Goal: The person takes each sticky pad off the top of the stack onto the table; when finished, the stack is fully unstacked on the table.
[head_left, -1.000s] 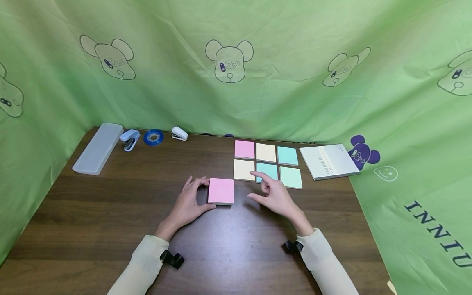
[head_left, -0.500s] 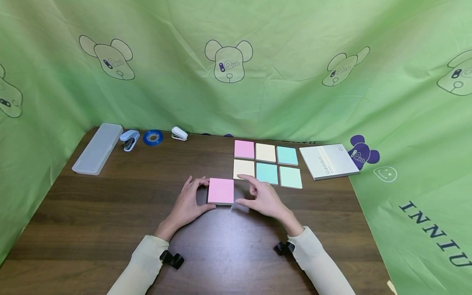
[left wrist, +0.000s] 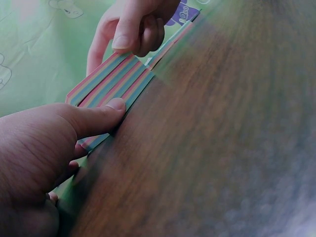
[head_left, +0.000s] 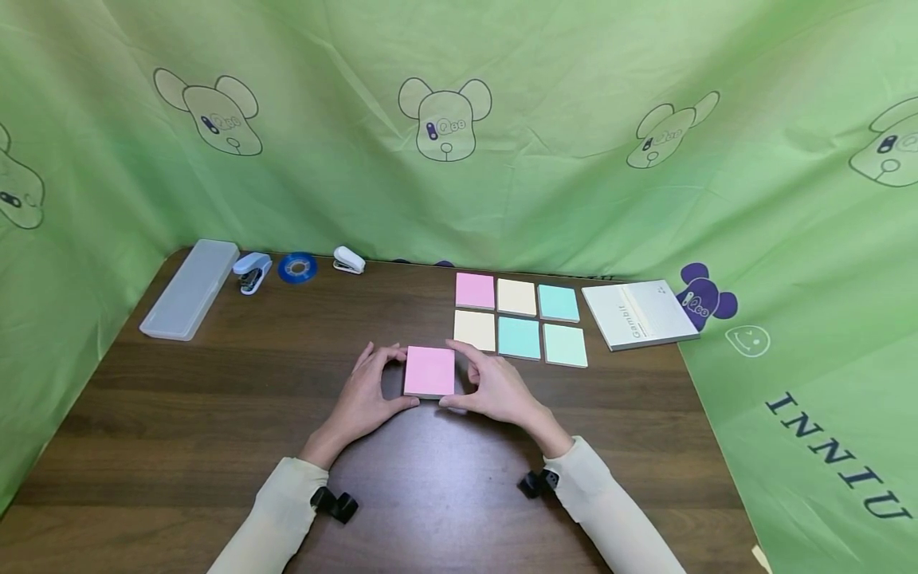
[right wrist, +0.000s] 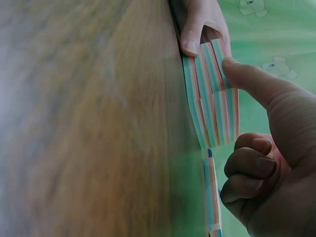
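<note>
A stack of sticky note pads, pink on top, lies on the table in the middle of the head view. Its front side shows pink, yellow and blue-green stripes in several layers in both wrist views. My left hand grips its left side, thumb at the front and fingers at the back. My right hand pinches its right side, thumb at the front corner and index finger at the back one. In the right wrist view that thumb touches the upper front edge, and the other fingers are curled away from the stack.
Behind to the right lie two rows of pads, including a pink pad and a turquoise pad. A Gambit book is beyond them. At the back left are a translucent case, two staplers and blue tape.
My right hand has moved left from over the rows of pads to the right side of the pink-topped stack. The left hand and the stack have stayed in place.
</note>
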`<state>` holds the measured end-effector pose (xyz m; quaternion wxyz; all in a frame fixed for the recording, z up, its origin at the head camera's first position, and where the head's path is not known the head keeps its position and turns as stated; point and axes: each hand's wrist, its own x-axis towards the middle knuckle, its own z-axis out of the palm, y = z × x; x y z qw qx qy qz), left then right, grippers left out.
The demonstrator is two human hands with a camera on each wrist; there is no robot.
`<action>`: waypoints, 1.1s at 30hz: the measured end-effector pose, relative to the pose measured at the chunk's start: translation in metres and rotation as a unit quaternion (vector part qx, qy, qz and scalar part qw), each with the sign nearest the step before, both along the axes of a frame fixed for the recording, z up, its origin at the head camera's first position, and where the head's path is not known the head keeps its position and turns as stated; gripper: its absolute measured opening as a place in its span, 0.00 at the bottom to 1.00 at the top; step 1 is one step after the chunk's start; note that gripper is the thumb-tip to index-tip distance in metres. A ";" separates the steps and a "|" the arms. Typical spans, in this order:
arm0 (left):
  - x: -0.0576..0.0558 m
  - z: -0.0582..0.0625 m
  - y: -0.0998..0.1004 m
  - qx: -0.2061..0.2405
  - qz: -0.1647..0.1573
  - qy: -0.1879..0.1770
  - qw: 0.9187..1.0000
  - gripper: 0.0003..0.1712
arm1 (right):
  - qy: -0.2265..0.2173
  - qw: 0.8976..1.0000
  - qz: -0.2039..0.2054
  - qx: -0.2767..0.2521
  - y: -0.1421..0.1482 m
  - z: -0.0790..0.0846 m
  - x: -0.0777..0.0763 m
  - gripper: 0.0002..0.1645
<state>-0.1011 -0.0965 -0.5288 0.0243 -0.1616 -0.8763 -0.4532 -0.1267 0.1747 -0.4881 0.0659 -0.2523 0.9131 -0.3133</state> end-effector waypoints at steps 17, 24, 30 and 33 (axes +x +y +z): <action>0.000 0.001 0.000 -0.002 0.001 -0.006 1.000 0.41 | 0.026 0.999 0.020 -0.024 0.001 -0.018 -0.006 0.57; 0.000 0.001 0.000 -0.005 0.001 -0.006 1.000 0.42 | 0.030 0.999 0.012 -0.014 0.006 -0.016 -0.003 0.56; 0.000 0.002 0.000 -0.002 0.001 -0.008 1.000 0.41 | 0.020 1.000 0.000 0.002 0.009 -0.007 -0.001 0.57; 0.000 0.001 0.001 -0.004 0.001 -0.007 1.000 0.42 | 0.017 1.000 -0.006 0.019 0.010 -0.004 0.000 0.57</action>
